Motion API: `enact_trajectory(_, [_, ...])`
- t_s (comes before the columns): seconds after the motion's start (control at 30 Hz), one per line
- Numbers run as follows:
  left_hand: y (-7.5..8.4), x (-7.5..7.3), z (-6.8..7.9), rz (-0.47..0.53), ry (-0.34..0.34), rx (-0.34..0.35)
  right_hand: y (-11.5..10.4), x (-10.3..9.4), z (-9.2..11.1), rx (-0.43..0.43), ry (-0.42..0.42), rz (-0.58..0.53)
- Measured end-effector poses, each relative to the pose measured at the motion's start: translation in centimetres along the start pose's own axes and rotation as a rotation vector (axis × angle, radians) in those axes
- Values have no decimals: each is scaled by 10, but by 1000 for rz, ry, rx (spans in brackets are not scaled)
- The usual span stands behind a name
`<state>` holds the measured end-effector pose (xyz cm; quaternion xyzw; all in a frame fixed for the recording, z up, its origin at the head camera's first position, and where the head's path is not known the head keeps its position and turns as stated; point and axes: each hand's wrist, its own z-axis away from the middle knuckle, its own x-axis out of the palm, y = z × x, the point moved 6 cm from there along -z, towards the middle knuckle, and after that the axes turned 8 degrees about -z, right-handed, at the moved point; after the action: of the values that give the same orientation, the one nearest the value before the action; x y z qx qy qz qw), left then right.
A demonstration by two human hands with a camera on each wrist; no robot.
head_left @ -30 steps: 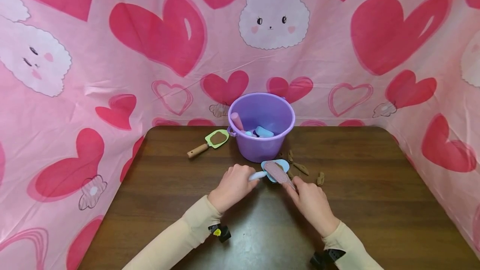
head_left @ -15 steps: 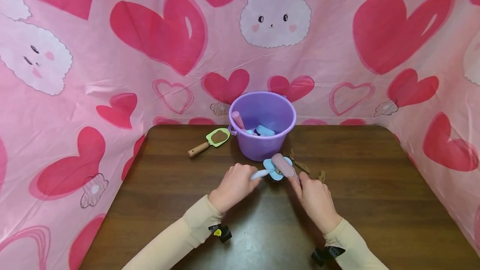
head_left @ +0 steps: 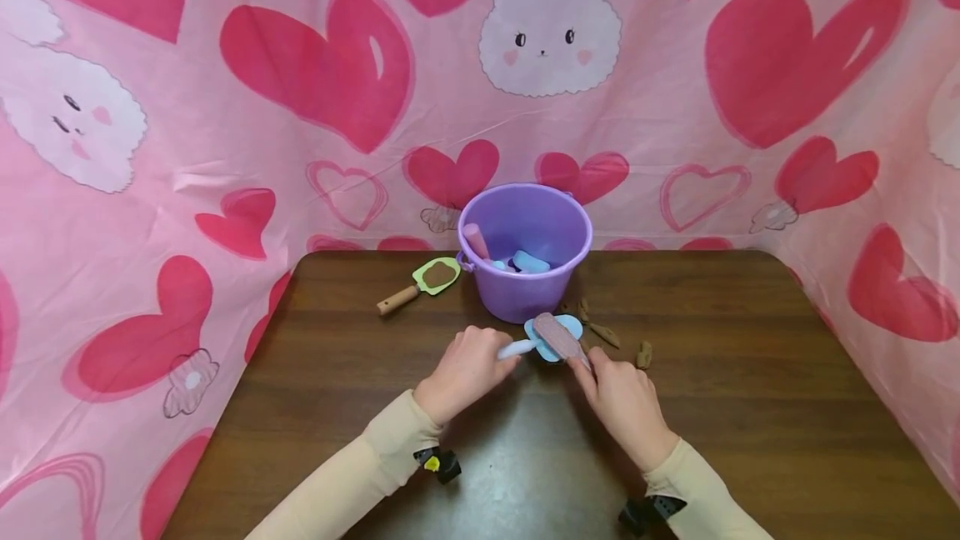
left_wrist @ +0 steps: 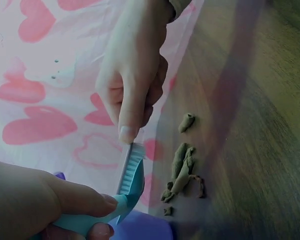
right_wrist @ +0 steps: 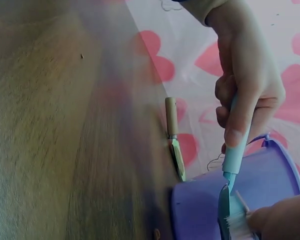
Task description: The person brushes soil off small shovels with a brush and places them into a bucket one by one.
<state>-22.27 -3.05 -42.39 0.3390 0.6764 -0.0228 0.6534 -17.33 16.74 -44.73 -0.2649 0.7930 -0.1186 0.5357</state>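
Observation:
My left hand point(head_left: 467, 369) grips the pale handle of a light blue toy shovel point(head_left: 574, 327), whose wide scalloped blade sits just in front of the purple bucket point(head_left: 517, 298). A brush with a pinkish-grey back point(head_left: 557, 335) is held by my right hand point(head_left: 630, 413), thumb along its near end. It lies slantwise over the blade and hides part of it. In the left wrist view the white bristles point(left_wrist: 132, 172) meet the inner face of the blade. Brown clumps like damp sand or clay point(left_wrist: 182, 170) lie on the table beside the shovel.
Inside the bucket are a pink handle point(head_left: 476, 242) and a blue piece point(head_left: 530, 262). A green trowel point(head_left: 437, 275) with a wooden handle and brown material in it lies left of the bucket. Behind the table point(head_left: 337, 357) hangs a pink heart-patterned cloth point(head_left: 637, 132).
The brush slid up and right across the blade, then came back down and left. The shovel tilted and shifted slightly rightward, staying in my left hand.

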Motion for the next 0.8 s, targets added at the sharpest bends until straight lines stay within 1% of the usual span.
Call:
enact_trajectory(0.17, [0, 3, -1, 5, 8, 13, 7, -1, -2, 51, -36, -4])
enact_trajectory(0.4, [2, 6, -2, -2, 53, 54, 11, -3, -2, 74, -31, -5])
enact_trajectory(0.67, [1, 9, -1, 16, 41, 51, 14, -5, -3, 100, -32, 0])
enact_trajectory(0.8, [-1, 10, -1, 16, 32, 48, 16, -8, -2, 88, 4, 11])
